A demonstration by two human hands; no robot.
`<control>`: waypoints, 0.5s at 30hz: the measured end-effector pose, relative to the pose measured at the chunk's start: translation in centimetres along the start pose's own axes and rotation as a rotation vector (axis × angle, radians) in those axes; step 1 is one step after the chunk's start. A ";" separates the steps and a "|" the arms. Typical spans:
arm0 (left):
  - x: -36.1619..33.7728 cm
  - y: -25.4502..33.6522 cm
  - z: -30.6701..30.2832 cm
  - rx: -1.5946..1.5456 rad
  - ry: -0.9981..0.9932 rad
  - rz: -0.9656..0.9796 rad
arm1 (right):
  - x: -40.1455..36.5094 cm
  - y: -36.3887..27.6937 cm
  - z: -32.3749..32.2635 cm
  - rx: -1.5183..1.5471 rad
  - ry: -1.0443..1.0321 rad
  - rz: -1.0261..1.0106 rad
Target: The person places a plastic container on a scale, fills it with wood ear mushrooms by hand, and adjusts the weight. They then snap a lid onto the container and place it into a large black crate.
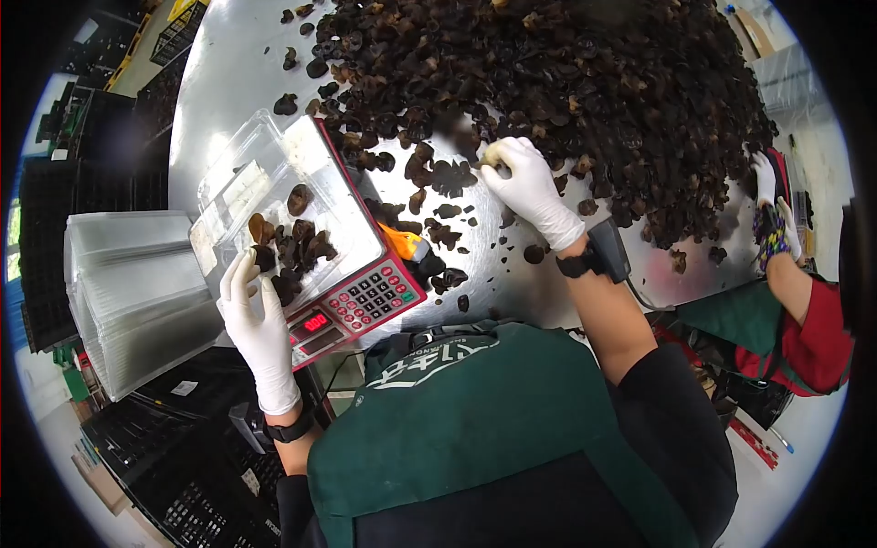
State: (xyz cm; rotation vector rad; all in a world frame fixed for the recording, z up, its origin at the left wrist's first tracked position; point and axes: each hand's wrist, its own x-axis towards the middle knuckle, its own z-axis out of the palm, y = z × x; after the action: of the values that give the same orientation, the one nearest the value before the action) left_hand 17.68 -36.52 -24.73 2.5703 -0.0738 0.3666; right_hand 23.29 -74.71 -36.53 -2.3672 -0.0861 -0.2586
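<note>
My gloved left hand (251, 315) reaches over the near edge of a clear plastic box (315, 196); thumb and fingers are apart, the fingertips beside a dark wood ear mushroom (265, 259). Several wood ear pieces (301, 245) lie in the box. It rests on a red digital scale (365, 297), whose display reads 0.00. My gloved right hand (530, 187) is closed in a pinch on a pale brown wood ear piece (494, 157), at the near edge of a large mushroom heap (548, 82).
A steel table (215, 91) carries the heap and loose scraps. An orange-handled tool (404, 243) lies beside the scale. Stacked clear lids or boxes (137, 292) stand left, above black crates (192, 466). Another person's gloved hand (764, 178) is at the right table edge.
</note>
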 end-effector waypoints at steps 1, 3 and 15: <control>0.0 0.0 0.0 0.017 -0.005 0.004 | -0.5 0.3 -0.1 -0.098 0.028 -0.004; 0.0 0.1 0.0 0.052 -0.013 0.014 | -1.0 0.8 -0.4 -0.101 0.004 0.043; -0.5 0.0 0.3 0.050 0.001 0.045 | -1.8 -2.0 -2.5 0.838 -0.229 0.423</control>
State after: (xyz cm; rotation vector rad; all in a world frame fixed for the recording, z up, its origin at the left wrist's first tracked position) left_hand 17.31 -36.64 -25.08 2.6214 -0.1231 0.3914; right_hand 20.81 -75.01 -33.83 -1.5185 0.1698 0.2241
